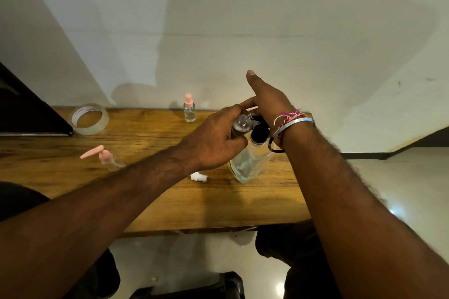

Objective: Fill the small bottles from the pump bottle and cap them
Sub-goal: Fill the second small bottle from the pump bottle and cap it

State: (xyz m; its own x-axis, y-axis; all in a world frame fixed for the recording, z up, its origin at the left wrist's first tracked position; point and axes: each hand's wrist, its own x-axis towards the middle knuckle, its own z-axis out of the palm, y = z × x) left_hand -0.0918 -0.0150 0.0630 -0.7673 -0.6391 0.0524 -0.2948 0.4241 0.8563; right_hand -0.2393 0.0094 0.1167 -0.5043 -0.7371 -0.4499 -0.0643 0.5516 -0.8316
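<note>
The left hand has its grip closed around a small clear bottle, fingers and thumb curled on its sides, its open neck tipped toward the black pump head of the large clear pump bottle. That bottle stands on the wooden counter directly beneath the grip. The right hand sits just right of the grip, over the pump head, its grip wide with the fingers stretched forward; bracelets circle its wrist. Just below the grip, a white cap lies on the counter. Well left of the grip lies a small bottle with a pink pump, on its side. Beyond the grip, a pink-capped spray bottle stands upright, and farther left a tape roll.
</note>
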